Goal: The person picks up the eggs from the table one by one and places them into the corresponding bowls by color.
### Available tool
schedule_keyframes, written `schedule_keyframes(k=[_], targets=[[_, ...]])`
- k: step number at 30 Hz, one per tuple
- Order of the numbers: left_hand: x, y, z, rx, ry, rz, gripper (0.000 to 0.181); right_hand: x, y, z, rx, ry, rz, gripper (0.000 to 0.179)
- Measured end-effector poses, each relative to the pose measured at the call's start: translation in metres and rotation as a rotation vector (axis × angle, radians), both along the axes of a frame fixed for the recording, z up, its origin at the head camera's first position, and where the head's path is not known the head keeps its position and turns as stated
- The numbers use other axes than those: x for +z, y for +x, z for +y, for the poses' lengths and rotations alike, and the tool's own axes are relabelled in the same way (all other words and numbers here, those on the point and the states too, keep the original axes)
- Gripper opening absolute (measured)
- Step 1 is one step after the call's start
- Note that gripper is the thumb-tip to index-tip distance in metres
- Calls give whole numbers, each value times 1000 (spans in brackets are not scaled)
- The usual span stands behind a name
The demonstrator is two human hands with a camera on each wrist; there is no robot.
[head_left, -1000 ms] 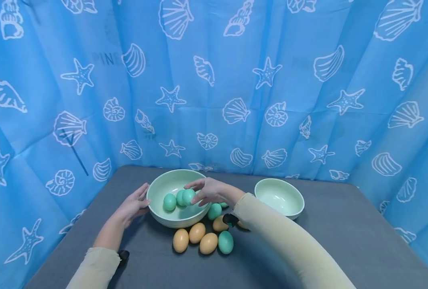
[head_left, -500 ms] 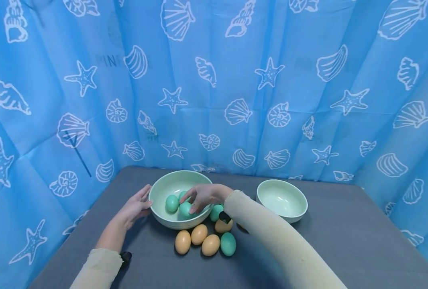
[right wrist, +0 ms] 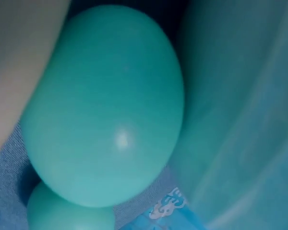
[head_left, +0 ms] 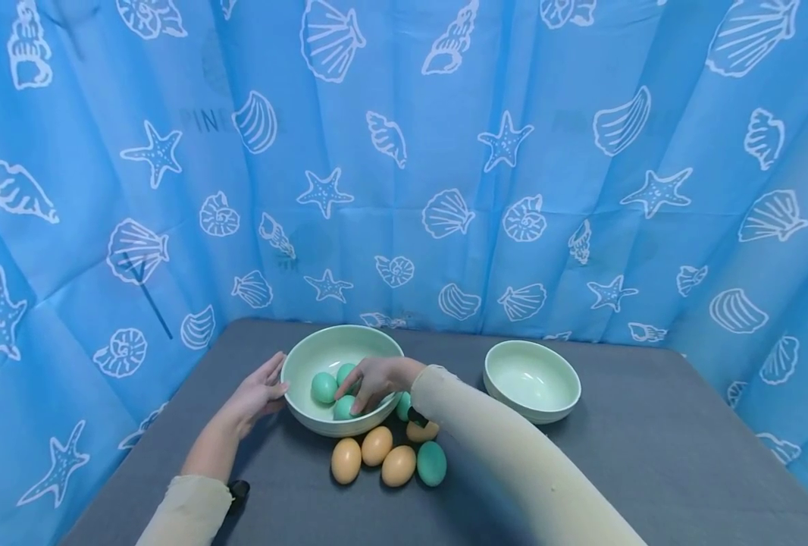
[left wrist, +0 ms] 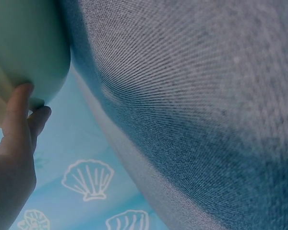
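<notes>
My left hand (head_left: 257, 394) rests with extended fingers against the left side of a large pale green bowl (head_left: 302, 353). In the left wrist view, its fingertips touch the bowl's outer wall (left wrist: 33, 48). My right hand (head_left: 377, 379) reaches over the bowl's right rim, thumb and fingers around a green egg (head_left: 344, 408) low inside. Two more green eggs lie in the bowl, one at the left (head_left: 324, 387) and one behind, partly hidden by the fingers. The right wrist view shows a green egg (right wrist: 105, 105) close beside the bowl, outside it.
In front of the large bowl lie several orange eggs (head_left: 399, 465) and a green egg (head_left: 432, 463). A smaller pale green bowl (head_left: 533, 379) stands at the right on the grey tablecloth (head_left: 656, 425). Behind the table hangs a blue curtain (head_left: 404, 189) with white shells.
My right hand has come down into the large bowl with the green egg, moving it lower and slightly left. My left hand stays at the bowl's side.
</notes>
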State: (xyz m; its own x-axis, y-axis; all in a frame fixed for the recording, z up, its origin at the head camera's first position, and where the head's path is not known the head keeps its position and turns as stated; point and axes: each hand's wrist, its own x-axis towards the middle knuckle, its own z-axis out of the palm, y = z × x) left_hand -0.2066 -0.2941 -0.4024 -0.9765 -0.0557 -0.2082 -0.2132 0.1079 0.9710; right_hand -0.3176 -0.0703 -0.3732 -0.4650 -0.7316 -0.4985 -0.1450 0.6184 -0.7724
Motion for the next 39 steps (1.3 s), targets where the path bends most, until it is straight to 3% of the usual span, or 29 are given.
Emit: schedule_keyframes(k=[10,21,32,39], targets=[[1,0,0,-13,18,-7,70,5,5,3,-4,13,24,40],[0,1,1,-13,-14,13,70,27,6,24,-113,-33,-38,42],[1,1,-1,-27,-29,6,71,37,18,67,-269,-189,-1,43],[1,2,0,-29,-19,3,71,37,27,103,-318,-239,63,47]])
